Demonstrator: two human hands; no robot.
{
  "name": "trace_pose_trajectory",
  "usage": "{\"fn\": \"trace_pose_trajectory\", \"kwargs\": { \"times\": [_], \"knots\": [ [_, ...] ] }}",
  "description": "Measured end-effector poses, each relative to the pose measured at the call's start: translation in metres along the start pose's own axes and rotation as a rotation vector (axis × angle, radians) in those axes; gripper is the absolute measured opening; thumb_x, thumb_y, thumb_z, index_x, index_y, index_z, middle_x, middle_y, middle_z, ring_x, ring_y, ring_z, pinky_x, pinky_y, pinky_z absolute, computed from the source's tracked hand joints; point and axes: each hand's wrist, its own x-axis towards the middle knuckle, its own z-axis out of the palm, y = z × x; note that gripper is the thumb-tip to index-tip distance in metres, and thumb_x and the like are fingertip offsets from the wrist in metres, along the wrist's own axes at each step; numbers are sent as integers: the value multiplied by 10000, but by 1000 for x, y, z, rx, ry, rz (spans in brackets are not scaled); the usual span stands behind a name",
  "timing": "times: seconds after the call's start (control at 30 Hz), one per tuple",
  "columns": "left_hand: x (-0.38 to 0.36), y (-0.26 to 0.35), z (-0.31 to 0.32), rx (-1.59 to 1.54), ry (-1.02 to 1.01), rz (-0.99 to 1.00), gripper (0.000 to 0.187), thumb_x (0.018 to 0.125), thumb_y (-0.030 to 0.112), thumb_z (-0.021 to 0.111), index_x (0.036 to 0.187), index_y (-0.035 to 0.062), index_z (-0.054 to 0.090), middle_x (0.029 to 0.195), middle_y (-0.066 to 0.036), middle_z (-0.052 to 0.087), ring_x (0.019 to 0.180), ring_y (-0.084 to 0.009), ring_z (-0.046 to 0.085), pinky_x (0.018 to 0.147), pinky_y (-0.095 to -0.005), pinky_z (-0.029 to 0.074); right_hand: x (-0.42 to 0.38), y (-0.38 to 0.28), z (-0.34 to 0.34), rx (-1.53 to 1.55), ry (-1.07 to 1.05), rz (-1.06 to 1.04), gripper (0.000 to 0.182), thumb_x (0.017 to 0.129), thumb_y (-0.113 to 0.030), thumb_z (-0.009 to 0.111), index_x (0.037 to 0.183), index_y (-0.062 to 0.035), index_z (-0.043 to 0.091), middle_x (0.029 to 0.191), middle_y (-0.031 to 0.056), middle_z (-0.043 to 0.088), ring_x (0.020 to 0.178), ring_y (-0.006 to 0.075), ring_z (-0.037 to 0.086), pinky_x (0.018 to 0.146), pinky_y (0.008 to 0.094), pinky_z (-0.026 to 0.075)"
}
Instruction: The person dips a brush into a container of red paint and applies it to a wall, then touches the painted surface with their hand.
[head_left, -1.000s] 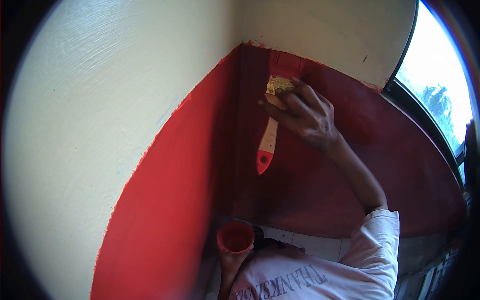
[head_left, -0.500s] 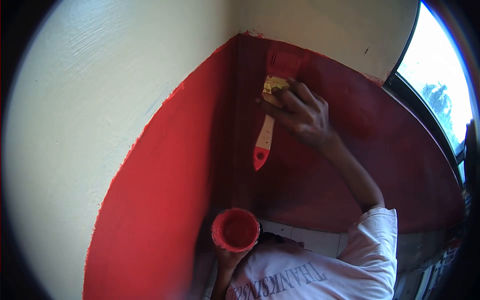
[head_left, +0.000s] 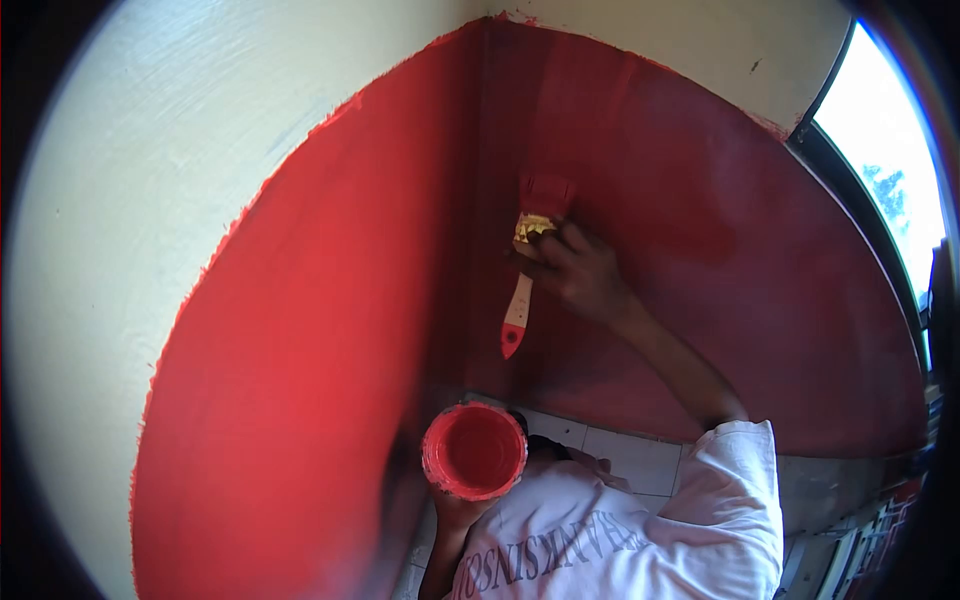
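Note:
My right hand (head_left: 582, 268) grips a paintbrush (head_left: 518, 300) near its gold metal band. The handle is pale wood with a red tip that hangs downward, and the red-coated bristles lie against the dark red wall (head_left: 680, 200) to the right of the corner. Low in the view, my left hand (head_left: 460, 508) is wrapped round a paint cup (head_left: 475, 450) whose open top faces me. Red paint coats its inside and rim. Most of the left fingers are hidden behind the cup.
A brighter red wall (head_left: 330, 310) meets the dark one at the corner on the left. Cream paint (head_left: 200, 130) covers the wall above a rough red edge. A window (head_left: 885, 130) is at the upper right, and white floor tiles (head_left: 640, 465) show below.
My right hand has drawn the paintbrush down the wall, away from the red upper edge. The view has tilted slightly, and the cup stays in my left hand.

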Motion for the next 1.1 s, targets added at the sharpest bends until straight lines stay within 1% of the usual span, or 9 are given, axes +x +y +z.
{"fn": "trace_pose_trajectory", "kwargs": {
  "times": [0.07, 0.37, 0.43, 0.47, 0.57, 0.6, 0.67, 0.9, 1.1],
  "knots": [
    [5, 6, -2, 67, -27, 0, 890, 577, 161, 888, 1315, 32, 408, 1219, -115, 548, 1101, -226, 566, 927, -386, 487, -11, -5, 9, 46, -37, 24, 356, 732, -155, 616, 1066, -253, 692, 846, -19, 516, 802, 163, 551, 653, 289, 565],
    [5, 3, 11, -30, 12, -63, 890, 569, 184, 892, 1306, 29, 419, 1219, -114, 549, 1108, -225, 563, 938, -386, 471, -63, -35, 22, 303, -273, 64, 407, 710, -143, 619, 1100, -248, 677, 972, -30, 523, 901, 158, 534, 593, 268, 549],
    [-1, -8, 4, -52, 3, -51, 852, 627, 186, 865, 1322, 26, 398, 1179, -98, 570, 1039, -199, 590, 887, -347, 497, -47, -35, 0, 342, -285, 118, 380, 696, -146, 613, 1059, -229, 693, 955, -33, 532, 902, 156, 551, 606, 285, 565],
    [-1, -13, 1, -65, -3, -42, 834, 657, 187, 852, 1330, 24, 388, 1160, -90, 581, 1004, -185, 603, 862, -328, 510, -37, -29, -8, 284, -152, 84, 379, 680, -144, 627, 1042, -229, 700, 928, -31, 534, 873, 154, 557, 623, 288, 569],
    [6, 2, 3, -141, -2, 26, 877, 605, 123, 870, 1329, 32, 385, 1220, -128, 546, 1078, -231, 582, 889, -380, 521, 7, -8, -38, 104, 208, -31, 372, 630, -143, 669, 989, -228, 720, 843, -29, 538, 779, 148, 570, 681, 296, 581],
    [4, -1, 1, -180, -9, -17, 879, 621, 143, 864, 1341, 38, 371, 1204, -117, 551, 1045, -215, 589, 869, -362, 521, 26, 2, -49, 32, 304, -76, 368, 612, -145, 683, 968, -226, 726, 813, -30, 536, 744, 146, 570, 708, 298, 583],
    [-1, -5, -2, -253, -24, -107, 884, 654, 184, 852, 1364, 49, 342, 1174, -93, 559, 978, -182, 601, 830, -328, 522, 50, 20, -67, -75, 325, -98, 353, 621, -146, 682, 959, -234, 727, 797, -28, 533, 756, 146, 572, 735, 306, 584],
    [-7, -21, -15, -299, -48, -158, 887, 652, 189, 855, 1363, 48, 344, 1169, -90, 560, 981, -181, 601, 820, -328, 526, 68, 48, -68, -279, 312, -119, 341, 643, -157, 671, 959, -275, 720, 814, -35, 539, 773, 136, 562, 780, 304, 582],
    [-5, -19, -10, -165, 9, -24, 894, 649, 204, 863, 1361, 43, 346, 1149, -97, 573, 962, -182, 611, 797, -320, 536, 62, 48, -60, -266, 242, -95, 345, 650, -147, 663, 970, -264, 717, 858, -30, 535, 784, 129, 552, 803, 299, 578]
  ]
}}
